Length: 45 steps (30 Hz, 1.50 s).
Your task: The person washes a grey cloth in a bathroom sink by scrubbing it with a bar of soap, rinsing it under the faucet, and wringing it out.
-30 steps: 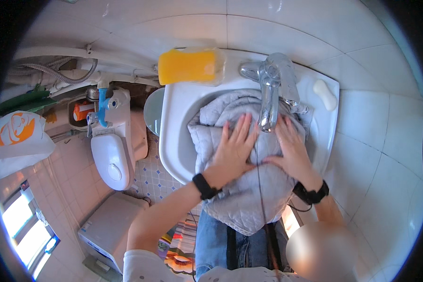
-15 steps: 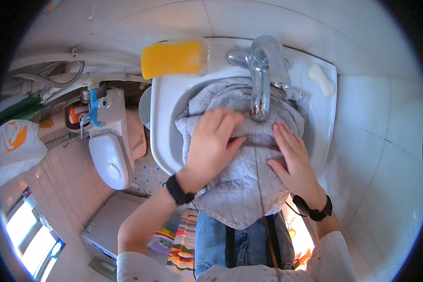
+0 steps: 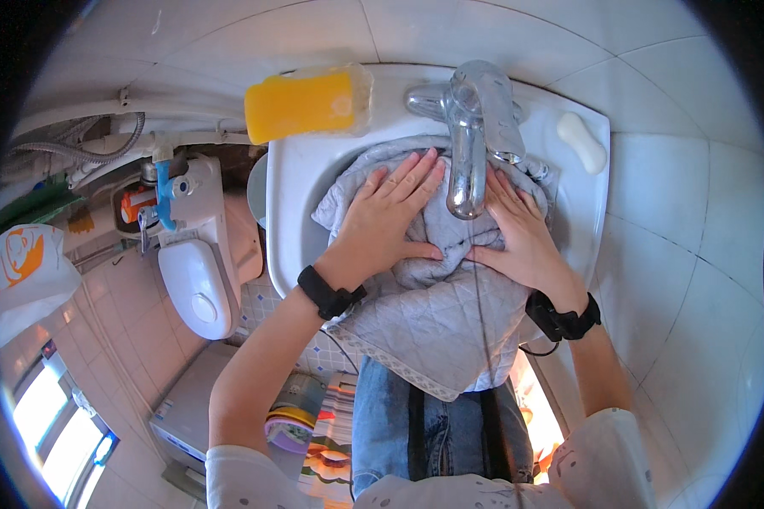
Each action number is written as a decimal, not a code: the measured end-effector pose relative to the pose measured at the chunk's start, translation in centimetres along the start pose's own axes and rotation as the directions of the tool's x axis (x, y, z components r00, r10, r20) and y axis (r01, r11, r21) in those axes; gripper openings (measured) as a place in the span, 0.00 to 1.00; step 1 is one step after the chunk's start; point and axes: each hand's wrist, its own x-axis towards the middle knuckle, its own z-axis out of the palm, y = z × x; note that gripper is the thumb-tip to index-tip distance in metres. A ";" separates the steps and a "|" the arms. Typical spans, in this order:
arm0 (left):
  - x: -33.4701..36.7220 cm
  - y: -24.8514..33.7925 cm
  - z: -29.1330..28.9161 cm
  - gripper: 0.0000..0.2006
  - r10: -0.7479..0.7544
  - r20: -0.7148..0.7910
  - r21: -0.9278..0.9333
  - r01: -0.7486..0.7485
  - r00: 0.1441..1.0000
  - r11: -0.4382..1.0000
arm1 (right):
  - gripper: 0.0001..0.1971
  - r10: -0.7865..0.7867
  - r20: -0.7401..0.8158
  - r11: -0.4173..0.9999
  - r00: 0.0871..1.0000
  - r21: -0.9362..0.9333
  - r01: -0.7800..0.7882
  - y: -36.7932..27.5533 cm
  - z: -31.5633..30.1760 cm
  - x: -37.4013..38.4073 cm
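A grey quilted cloth (image 3: 437, 327) with a lacy edge is bunched up in the white washbasin (image 3: 293, 246), its near end hanging over the front rim toward my jeans. My left hand (image 3: 390, 204) lies spread on the left part of the bunched cloth, fingers stretched away from me. Flat on the right part rests my right hand (image 3: 518, 233), its upper fingers partly hidden by the chrome faucet (image 3: 467, 161). Both hands are open and press on the cloth without grasping it. The spout hangs between them, over the cloth.
A yellow sponge-like block (image 3: 301, 106) in a clear wrap sits on the basin's back left corner. White soap (image 3: 581, 142) lies on the right rim. Tiled wall borders the basin at right. Leftward are a toilet (image 3: 197, 284), blue-handled pipe valve (image 3: 168, 195) and grey washing machine (image 3: 199, 390).
Both hands have moved farther into the basin and spread flat, the right one up beside the spout. The cloth is gathered more under them, and its hanging edge has shifted slightly.
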 end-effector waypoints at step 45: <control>-5.9 6.2 1.3 0.40 -0.031 0.053 -0.251 0.044 0.998 0.967 | 0.35 0.014 0.041 0.991 0.999 0.133 -0.020 -2.7 1.5 -7.2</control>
